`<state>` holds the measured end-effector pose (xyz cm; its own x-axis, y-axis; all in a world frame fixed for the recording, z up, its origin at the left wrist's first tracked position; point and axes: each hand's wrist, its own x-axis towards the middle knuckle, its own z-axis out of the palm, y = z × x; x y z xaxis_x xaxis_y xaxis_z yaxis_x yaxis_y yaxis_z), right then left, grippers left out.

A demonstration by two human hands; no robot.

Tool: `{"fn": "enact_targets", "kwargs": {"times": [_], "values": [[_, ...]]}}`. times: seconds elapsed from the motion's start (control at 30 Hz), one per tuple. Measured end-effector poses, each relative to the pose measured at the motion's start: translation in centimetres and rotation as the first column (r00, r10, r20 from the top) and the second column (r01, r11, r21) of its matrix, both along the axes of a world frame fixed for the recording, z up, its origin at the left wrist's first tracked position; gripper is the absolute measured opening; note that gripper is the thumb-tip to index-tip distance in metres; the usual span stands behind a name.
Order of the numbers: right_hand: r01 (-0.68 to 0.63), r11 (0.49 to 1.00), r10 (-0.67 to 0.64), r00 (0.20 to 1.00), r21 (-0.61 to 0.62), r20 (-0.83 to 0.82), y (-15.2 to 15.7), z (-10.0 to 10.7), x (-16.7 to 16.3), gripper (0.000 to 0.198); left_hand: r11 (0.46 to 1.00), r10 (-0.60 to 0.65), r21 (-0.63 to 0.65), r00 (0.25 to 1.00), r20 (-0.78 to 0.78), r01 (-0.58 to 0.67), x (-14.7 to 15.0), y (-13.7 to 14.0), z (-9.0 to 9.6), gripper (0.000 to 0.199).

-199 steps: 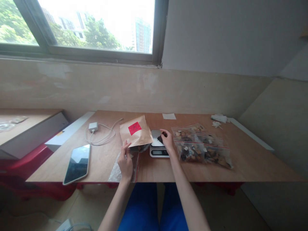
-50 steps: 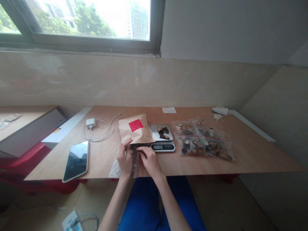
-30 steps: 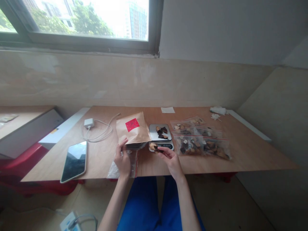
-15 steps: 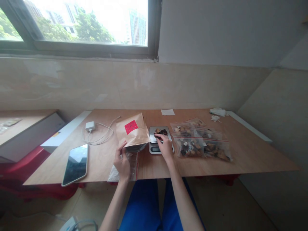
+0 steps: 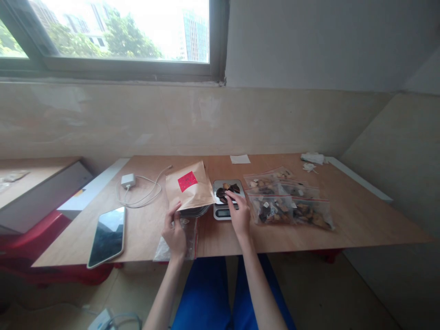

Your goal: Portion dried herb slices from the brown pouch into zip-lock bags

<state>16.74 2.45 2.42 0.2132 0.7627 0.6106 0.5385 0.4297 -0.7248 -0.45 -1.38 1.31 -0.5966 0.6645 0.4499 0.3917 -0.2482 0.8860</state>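
Observation:
My left hand (image 5: 174,233) grips the lower edge of a brown paper bag (image 5: 175,181) with a red label, which is tilted over the top of a dark tray (image 5: 195,211). Beside the bag stands a small kitchen scale (image 5: 220,184) with a silver top and a display at its front. Dark and tan dried slices (image 5: 234,188) lie on the scale's plate. Over them reaches my right hand (image 5: 239,214), fingers stretched forward, thumb apart, the tips at the slices. Under my left hand is a clear zip bag (image 5: 162,250) with pale contents.
Several zip bags of dried pieces (image 5: 275,211) lie right of the scale. Farther left are a tablet-like device (image 5: 108,236) and a white charger (image 5: 128,180) with its cable. At the back lie a white paper slip (image 5: 239,159) and crumpled white tissue (image 5: 312,158).
My right hand has shifted slightly right and back on the scale, and its fingers look more open. More of the dark slices show now. My left hand and the paper bag stay nearly still.

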Motion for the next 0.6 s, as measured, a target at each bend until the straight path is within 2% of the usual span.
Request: {"fn": "enact_targets", "kwargs": {"times": [0.13, 0.47, 0.6], "values": [[0.101, 0.995, -0.102, 0.990, -0.023, -0.094, -0.8, 0.0, 1.2, 0.029, 1.000, -0.003, -0.002, 1.000, 0.005, 0.003, 0.0, 0.0, 0.0, 0.024], [0.074, 0.997, -0.074, 0.995, -0.002, -0.066, -1.7, -0.3, 1.5, 0.025, 1.000, -0.018, 0.006, 1.000, 0.008, 0.018, 0.0, 0.0, 0.2, 0.024], [0.146, 0.989, -0.145, 0.979, -0.003, -0.146, -1.4, -0.8, 1.9, 0.023, 1.000, -0.023, -0.003, 1.000, 0.012, 0.024, -0.1, -0.1, 0.1, 0.024]]}}
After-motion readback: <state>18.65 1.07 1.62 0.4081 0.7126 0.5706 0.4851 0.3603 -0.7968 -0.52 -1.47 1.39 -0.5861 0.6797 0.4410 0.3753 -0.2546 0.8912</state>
